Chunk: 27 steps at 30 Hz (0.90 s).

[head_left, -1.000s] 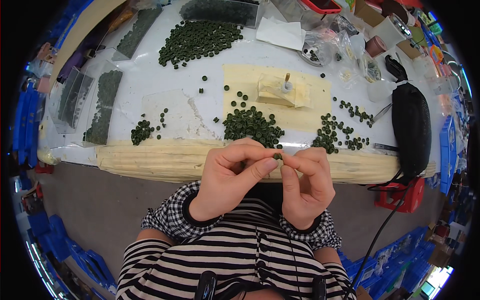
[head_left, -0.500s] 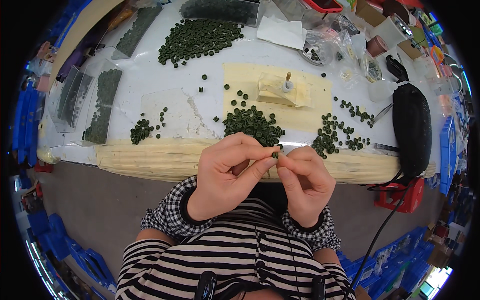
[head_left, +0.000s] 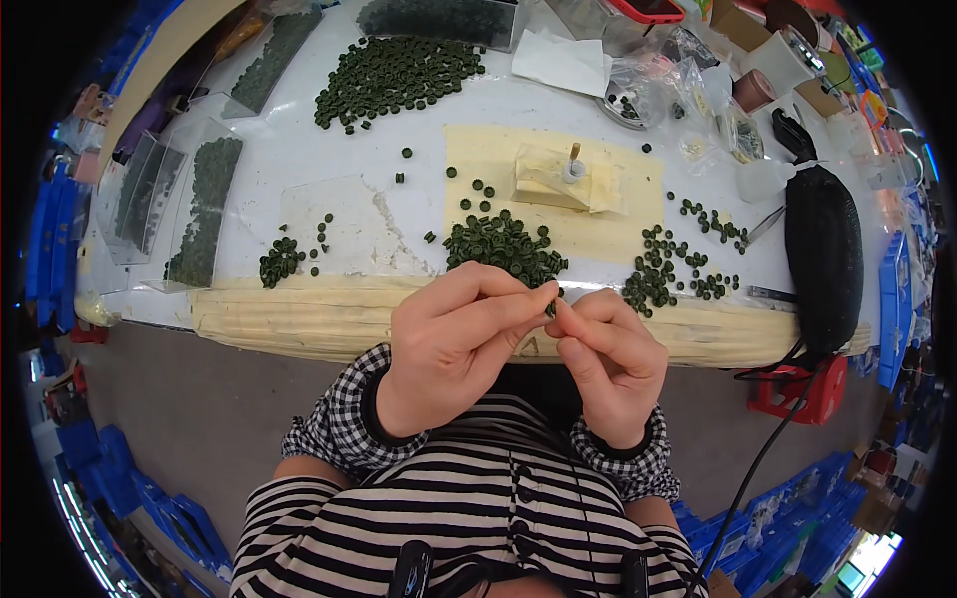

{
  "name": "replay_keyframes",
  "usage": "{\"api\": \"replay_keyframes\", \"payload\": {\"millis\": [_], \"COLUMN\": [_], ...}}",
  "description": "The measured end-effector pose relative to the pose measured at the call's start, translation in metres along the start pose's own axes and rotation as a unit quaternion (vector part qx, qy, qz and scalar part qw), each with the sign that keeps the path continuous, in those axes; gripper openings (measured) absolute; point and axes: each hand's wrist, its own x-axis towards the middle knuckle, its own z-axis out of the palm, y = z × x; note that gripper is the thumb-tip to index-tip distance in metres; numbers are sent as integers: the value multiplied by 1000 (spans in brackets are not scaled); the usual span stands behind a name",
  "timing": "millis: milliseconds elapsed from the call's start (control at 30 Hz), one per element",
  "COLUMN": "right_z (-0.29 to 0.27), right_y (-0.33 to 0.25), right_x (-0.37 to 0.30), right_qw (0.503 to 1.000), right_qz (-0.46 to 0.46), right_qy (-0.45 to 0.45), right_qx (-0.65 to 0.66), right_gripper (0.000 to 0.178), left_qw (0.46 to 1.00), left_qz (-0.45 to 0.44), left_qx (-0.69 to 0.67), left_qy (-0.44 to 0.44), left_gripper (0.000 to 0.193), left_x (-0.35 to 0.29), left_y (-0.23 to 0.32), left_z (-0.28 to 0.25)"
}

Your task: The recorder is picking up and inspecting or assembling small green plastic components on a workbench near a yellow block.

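Note:
Close to the table's front edge, my left hand and my right hand meet fingertip to fingertip. Between them is a small dark green round piece, mostly covered by the fingers. Both hands are closed in a pinch on it. Just beyond my left fingers lies a heap of the same dark green ring-like pieces. Looser ones are spread to the right of my right hand, and a smaller cluster sits to the left.
A taped block with a white cup and upright peg stands beyond the heap. Farther back are a larger green pile, clear trays of pieces, and a white tissue. A black bag and tweezers lie right.
My left fingers have shifted slightly and curled further over the small green piece, hiding the left thumb tip. The right hand stays almost in place. The piles look unchanged.

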Motion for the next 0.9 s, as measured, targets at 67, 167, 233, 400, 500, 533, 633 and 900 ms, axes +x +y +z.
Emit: {"api": "replay_keyframes", "payload": {"millis": [67,167,233,400,500,533,633,900], "right_z": [0,-2,-1,-3,-2,-2,-4,-5], "right_y": [1,3,3,-1,-1,-1,0,3], "right_x": [-1,-2,-1,1,2,3,6,5], "right_qw": [999,1000,999,996,991,989,982,983], "right_qz": [12,-5,-21,-48,-77,-88,-134,-119], "right_qy": [1,0,-1,13,9,6,-10,-7], "right_qx": [29,7,-27,-75,-110,-120,-136,-136], "right_gripper": [29,29,28,30,31,32,34,32], "left_qw": [1000,995,982,984,987,988,984,999], "left_qz": [11,-54,-118,-116,-97,-90,-117,-30], "left_qx": [-1,-75,-139,-125,-118,-114,-123,-18], "left_qy": [-4,-34,-52,-50,-44,-41,-62,-35], "left_gripper": [25,24,23,22,22,21,21,25], "left_x": [1,0,-2,0,-1,-1,0,1], "left_y": [0,0,-2,1,1,0,3,3], "left_z": [0,-4,-7,-6,-5,-5,-8,-4]}}
